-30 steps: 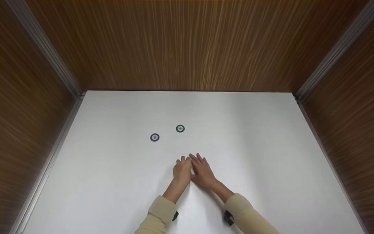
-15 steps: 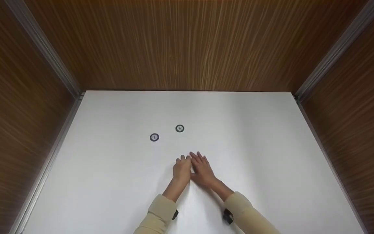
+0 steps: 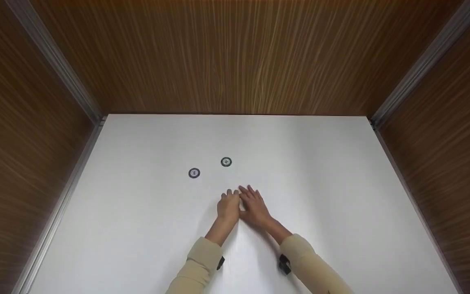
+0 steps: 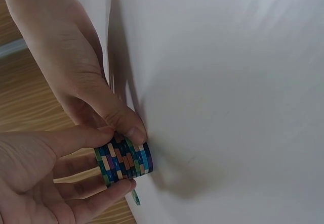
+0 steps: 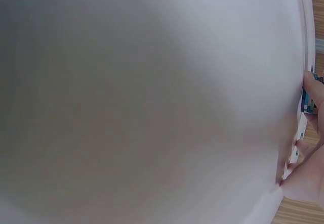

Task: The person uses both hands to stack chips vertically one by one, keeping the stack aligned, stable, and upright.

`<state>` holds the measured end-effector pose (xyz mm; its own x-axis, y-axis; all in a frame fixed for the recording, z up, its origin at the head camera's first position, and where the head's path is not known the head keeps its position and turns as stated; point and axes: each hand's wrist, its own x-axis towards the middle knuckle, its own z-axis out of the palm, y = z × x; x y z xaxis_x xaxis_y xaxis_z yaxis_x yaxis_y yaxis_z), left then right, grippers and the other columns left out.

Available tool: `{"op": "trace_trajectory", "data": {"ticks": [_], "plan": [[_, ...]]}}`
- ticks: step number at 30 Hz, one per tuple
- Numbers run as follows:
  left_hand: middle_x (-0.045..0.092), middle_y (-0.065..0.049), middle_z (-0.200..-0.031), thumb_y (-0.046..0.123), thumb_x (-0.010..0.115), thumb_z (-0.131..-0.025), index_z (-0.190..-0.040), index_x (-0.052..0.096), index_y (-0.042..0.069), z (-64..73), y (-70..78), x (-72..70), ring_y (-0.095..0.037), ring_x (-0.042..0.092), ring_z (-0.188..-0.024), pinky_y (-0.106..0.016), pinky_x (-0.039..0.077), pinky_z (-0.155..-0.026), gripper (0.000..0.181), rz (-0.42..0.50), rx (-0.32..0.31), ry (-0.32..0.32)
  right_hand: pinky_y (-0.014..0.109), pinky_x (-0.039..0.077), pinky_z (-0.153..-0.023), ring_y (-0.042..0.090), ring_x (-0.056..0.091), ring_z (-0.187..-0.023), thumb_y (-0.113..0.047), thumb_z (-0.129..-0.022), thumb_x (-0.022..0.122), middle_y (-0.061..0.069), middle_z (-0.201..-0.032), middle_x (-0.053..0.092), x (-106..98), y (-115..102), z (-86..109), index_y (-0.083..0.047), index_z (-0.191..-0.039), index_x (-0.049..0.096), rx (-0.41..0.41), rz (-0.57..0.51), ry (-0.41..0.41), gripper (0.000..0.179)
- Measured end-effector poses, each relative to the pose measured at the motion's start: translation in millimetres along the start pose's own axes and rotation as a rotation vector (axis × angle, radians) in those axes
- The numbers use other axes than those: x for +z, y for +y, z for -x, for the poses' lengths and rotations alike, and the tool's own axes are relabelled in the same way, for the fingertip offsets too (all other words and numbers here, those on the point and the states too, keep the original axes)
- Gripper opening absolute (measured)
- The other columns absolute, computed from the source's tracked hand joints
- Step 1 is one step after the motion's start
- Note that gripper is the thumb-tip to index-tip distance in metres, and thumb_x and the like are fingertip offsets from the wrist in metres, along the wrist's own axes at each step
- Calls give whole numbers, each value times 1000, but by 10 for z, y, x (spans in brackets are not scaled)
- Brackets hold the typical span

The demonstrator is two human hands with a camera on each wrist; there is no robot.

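Observation:
Between my two hands stands a stack of poker chips [image 4: 124, 163], with multicoloured edges, best seen in the left wrist view. My left hand [image 3: 228, 204] grips it, thumb on one side and fingers on the other. Seen from above, my right hand [image 3: 255, 206] lies close against the left, its fingers mostly straight, and its thumb presses the chips near the table. In the head view the stack is hidden under the hands. Farther off lie two single chips, one purple-rimmed chip [image 3: 194, 173] and one green-rimmed chip [image 3: 226, 162].
All this is on a white table [image 3: 320, 171]. A brown wood-grain panel [image 3: 235, 57] closes off the back, with similar panels left and right. Both forearms wear beige sleeves with dark wrist cameras under them.
Both hands have shifted slightly forward together, away from the body, keeping nearly the same pose. The two single chips have not moved.

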<state>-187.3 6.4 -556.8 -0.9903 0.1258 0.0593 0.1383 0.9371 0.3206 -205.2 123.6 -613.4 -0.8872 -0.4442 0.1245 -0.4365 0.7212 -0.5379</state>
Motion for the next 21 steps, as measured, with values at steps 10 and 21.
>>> {"op": "trace_trajectory", "data": {"ticks": [10,21], "plan": [[58,-16,-97,0,68,-77,-106,61,-2,-194,-13,11,-29,58,-87,-33,53,-68,30,-4,-5,-25,56,14,-106,40,24,-130,-21,-81,66,18,-137,40,-17,57,-125,-1,-123,53,6,14,39,48],[59,-16,-94,1,66,-79,-104,62,-2,-353,20,16,-29,59,-84,-33,53,-66,25,-38,19,-16,54,10,-107,39,22,-131,-24,-82,66,18,-138,39,-39,149,-217,-2,-125,52,58,-10,54,51]]}}
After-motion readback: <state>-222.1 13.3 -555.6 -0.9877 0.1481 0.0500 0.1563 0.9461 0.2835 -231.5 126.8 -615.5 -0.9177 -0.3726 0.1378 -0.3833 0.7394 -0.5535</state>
